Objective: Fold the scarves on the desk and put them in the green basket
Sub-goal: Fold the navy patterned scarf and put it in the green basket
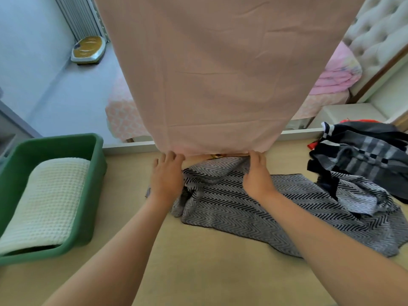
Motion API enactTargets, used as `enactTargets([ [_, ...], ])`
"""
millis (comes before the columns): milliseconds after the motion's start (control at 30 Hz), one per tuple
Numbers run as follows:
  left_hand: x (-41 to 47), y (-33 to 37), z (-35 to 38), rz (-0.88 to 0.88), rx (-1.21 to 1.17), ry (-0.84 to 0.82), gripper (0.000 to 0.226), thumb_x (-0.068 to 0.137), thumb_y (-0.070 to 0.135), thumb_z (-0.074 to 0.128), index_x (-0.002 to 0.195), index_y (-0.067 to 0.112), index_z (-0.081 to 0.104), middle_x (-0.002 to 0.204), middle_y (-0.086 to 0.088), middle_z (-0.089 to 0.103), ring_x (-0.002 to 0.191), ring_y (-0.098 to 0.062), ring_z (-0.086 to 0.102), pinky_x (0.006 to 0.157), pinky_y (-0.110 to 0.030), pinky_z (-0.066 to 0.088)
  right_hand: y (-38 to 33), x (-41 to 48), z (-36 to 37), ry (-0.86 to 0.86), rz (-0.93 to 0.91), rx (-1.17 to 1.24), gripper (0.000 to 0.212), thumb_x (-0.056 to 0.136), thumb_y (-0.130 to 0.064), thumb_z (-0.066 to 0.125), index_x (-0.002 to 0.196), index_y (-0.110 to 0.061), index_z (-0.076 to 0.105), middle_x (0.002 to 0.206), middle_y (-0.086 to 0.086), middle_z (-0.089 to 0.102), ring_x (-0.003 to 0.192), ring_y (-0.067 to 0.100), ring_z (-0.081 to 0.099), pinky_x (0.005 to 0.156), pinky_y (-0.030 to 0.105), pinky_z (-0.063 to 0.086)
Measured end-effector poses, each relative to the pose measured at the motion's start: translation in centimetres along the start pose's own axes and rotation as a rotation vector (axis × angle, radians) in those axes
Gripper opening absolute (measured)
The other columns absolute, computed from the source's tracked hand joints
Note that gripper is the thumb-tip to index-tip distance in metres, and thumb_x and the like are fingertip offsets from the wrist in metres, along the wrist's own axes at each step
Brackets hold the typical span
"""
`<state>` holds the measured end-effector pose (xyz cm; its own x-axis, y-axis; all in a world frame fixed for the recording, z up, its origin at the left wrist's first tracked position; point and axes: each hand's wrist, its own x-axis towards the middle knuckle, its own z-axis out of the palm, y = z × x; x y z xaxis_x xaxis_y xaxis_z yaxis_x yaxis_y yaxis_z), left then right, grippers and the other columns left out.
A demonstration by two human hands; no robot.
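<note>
A large pink scarf [216, 74] is stretched up and away from the desk and fills the upper middle of the view. My left hand [166, 175] pinches its lower left corner and my right hand [257, 174] pinches its lower right corner, both just above the desk. Under my hands lies a grey and black zigzag scarf [242, 208], spread out and rumpled. A dark striped and checked scarf [362, 155] is heaped at the right, with a bit of red cloth [312, 145] beneath it. The green basket [92, 195] stands at the left and holds a folded cream waffle-weave cloth [46, 204].
The beige desk [198, 261] ends in a white far edge [130, 147] behind the scarves. Beyond it are a bed with pink bedding [337, 74], a tufted headboard [379, 32] and a scale [88, 49] on the floor.
</note>
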<state>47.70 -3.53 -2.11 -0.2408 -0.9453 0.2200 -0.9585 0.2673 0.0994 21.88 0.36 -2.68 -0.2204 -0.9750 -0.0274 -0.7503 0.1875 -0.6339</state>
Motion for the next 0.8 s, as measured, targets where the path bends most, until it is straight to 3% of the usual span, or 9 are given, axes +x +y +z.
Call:
enactTargets([
  [67,-1.7,0.6,1.3,0.055,-0.069,-0.047,0.029,0.082,0.006,0.061,0.107,0.019,0.061,0.102,-0.004,0.058,0.094,-0.030,0.055,0.075,-0.040,0.039,0.7,-1.3,1.5,-0.104,-0.070,-0.114,0.088,0.081,0.007,0.057,0.154,-0.022,0.018,0.161,0.008,0.009,0.139,0.032,0.034,0.109,0.040,0.040],
  [200,-5.8,0.8,3.7,0.086,-0.247,-0.314,0.015,0.088,0.008,0.049,0.097,0.017,0.057,0.093,0.000,0.052,0.091,-0.027,0.054,0.066,-0.034,0.035,1.5,-4.9,5.0,-0.388,-0.233,-0.229,0.058,0.088,-0.012,0.062,0.143,-0.022,0.046,0.147,0.002,0.040,0.134,0.023,0.044,0.109,0.034,0.038],
  [267,-7.4,0.6,4.5,0.097,-0.228,-0.407,0.016,0.088,0.018,0.050,0.101,0.019,0.059,0.099,0.001,0.053,0.100,-0.027,0.053,0.074,-0.036,0.042,1.6,-6.4,6.8,-0.519,-0.291,-0.289,0.056,0.088,-0.027,0.065,0.142,-0.023,0.049,0.146,-0.001,0.044,0.133,0.020,0.043,0.111,0.032,0.036],
  [333,-8.3,0.2,5.2,0.104,-0.172,-0.486,0.035,0.083,0.032,0.055,0.117,0.025,0.059,0.121,0.000,0.050,0.121,-0.029,0.043,0.092,-0.040,0.043,1.9,-7.1,8.2,-0.573,-0.280,-0.375,0.063,0.087,-0.033,0.064,0.147,-0.023,0.044,0.144,0.000,0.045,0.132,0.022,0.042,0.110,0.036,0.037],
  [400,-8.7,-0.1,5.4,0.118,-0.091,-0.589,0.061,0.081,0.043,0.060,0.138,0.029,0.045,0.144,-0.002,0.033,0.137,-0.030,0.025,0.107,-0.044,0.033,2.5,-7.4,8.7,-0.531,-0.297,-0.486,0.053,0.088,-0.024,0.061,0.140,-0.021,0.052,0.133,0.003,0.050,0.125,0.025,0.045,0.104,0.037,0.040],
  [533,-8.5,0.3,5.5,0.135,-0.031,-0.567,0.091,0.080,0.045,0.068,0.153,0.030,0.016,0.152,-0.002,0.021,0.141,-0.027,0.020,0.111,-0.042,0.028,4.4,-7.6,8.2,-0.462,-0.297,-0.577,0.026,0.084,-0.007,0.058,0.102,-0.016,0.074,0.105,0.004,0.058,0.104,0.026,0.056,0.079,0.029,0.042],
  [633,-8.2,1.1,6.1,0.066,0.029,-0.536,0.101,0.084,0.040,0.069,0.156,0.025,-0.001,0.149,-0.004,0.027,0.136,-0.027,0.032,0.109,-0.040,0.032,5.8,-7.8,7.3,-0.450,-0.262,-0.502,0.021,0.087,-0.009,0.059,0.099,-0.015,0.075,0.108,0.001,0.057,0.103,0.022,0.056,0.084,0.030,0.046],
  [700,-8.0,1.6,6.5,0.009,0.056,-0.496,0.095,0.087,0.042,0.066,0.156,0.022,0.003,0.140,-0.005,0.041,0.129,-0.026,0.041,0.105,-0.040,0.034,6.1,-8.0,6.7,-0.461,-0.227,-0.393,0.017,0.092,-0.014,0.058,0.098,-0.017,0.073,0.109,-0.001,0.055,0.106,0.018,0.051,0.089,0.028,0.043],
  [800,-7.8,2.0,6.9,0.072,0.123,-0.371,0.058,0.086,0.043,0.064,0.139,0.026,0.047,0.121,-0.003,0.053,0.117,-0.028,0.046,0.097,-0.041,0.037,5.6,-8.1,6.0,-0.430,-0.179,-0.265,0.010,0.093,-0.027,0.057,0.098,-0.022,0.065,0.107,-0.005,0.050,0.110,0.018,0.048,0.094,0.030,0.041],
])
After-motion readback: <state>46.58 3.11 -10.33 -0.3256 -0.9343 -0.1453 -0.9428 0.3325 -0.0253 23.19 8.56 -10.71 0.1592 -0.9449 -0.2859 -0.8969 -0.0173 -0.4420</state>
